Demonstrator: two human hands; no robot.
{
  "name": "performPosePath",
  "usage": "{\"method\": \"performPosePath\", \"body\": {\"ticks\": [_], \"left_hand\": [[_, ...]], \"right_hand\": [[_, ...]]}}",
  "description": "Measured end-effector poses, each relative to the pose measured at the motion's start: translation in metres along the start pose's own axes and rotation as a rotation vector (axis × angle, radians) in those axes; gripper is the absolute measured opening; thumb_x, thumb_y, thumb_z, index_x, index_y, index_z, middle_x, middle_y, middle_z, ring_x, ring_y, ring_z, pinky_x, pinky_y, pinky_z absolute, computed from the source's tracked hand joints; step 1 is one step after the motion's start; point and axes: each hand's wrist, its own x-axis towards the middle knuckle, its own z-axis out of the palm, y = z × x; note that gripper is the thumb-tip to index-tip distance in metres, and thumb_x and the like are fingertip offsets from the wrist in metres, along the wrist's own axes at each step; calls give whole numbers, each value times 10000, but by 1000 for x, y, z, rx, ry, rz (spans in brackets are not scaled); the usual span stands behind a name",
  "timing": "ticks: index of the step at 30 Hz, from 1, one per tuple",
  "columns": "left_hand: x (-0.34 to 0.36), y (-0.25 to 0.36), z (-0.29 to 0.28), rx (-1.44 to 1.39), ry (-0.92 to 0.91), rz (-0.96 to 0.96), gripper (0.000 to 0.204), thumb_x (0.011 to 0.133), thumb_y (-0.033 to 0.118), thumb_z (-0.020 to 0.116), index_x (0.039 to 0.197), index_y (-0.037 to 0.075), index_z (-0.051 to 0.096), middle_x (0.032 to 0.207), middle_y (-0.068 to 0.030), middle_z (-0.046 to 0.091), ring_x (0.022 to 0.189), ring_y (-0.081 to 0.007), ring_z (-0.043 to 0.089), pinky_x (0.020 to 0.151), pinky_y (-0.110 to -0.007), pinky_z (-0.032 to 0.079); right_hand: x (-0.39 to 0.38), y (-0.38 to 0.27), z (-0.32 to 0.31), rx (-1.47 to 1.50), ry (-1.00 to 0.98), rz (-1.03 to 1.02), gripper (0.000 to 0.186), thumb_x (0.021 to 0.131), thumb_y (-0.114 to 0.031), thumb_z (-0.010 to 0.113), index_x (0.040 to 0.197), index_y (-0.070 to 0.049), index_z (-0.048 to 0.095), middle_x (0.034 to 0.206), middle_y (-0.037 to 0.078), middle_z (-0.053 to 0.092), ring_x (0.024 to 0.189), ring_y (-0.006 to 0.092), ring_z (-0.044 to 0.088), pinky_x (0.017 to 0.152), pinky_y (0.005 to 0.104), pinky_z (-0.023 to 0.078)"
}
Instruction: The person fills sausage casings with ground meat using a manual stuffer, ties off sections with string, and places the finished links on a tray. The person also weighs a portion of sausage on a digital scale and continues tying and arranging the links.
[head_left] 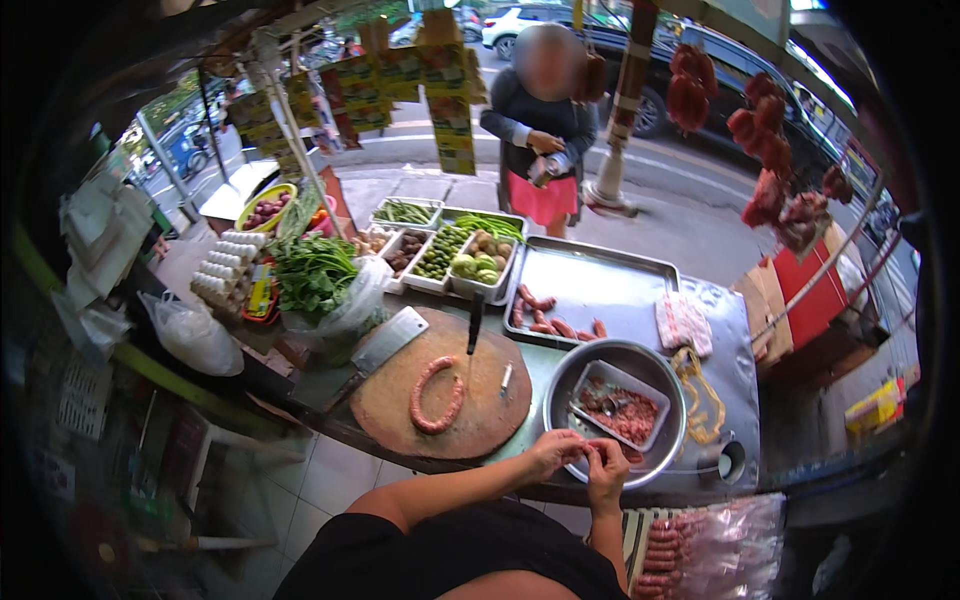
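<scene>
While pinching a pink meaty piece [591,447] in both nearly closed hands [552,454] above a near-right round silver bowl [563,395], note white rectangular mince tray [610,372] crowding inside, round brown wooden board [487,420] left.

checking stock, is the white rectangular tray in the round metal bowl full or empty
Partly full: red minced meat lies in the tray, which also shows bare white inside.

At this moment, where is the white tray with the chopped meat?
In the head view, the white tray sits right of centre, inside the round metal bowl, just beyond the person's left hand and right hand.
</scene>
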Motion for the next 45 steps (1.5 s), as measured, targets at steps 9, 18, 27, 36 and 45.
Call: {"method": "performPosePath", "body": {"ticks": [9,18,27,36,45], "left_hand": [[0,-1,11,75,-9,67,92,929,165,656,909,86,613,916,-11,655,808,-75,614,754,-218,508],[8,-12,15,404,2,223,90,938,113,642,959,37,597,1017,-40,644,1037,-111,591,842,-241,473],[-16,17,52,1072,-15,669,435,919,100,635,1349,72,573,1501,-210,405,1389,-290,408,1095,-373,367],[-24,20,62,1061,-43,609,400,927,147,642,1320,84,605,1481,-199,441,1358,-286,451,1072,-375,392],[-21,15,56,1105,-15,558,381,940,161,624,1313,85,611,1426,-215,498,1335,-292,476,1059,-379,398]], "right_hand": [[0,1,1,54,30,-5,44,876,-14,669,904,-18,635,753,9,573,630,77,479,563,235,382],[-3,37,1,45,103,111,84,943,-59,602,871,-21,585,701,-25,524,653,68,462,583,237,384],[-9,73,-6,731,-110,776,111,959,-153,575,882,-93,521,585,-48,407,398,58,317,367,237,230],[-7,68,-10,769,-334,943,89,916,-90,561,842,-104,514,578,-43,389,413,59,292,393,225,209],[-10,75,-10,491,-280,775,85,947,-157,610,905,-83,606,640,-48,501,501,38,424,448,206,311]]}}
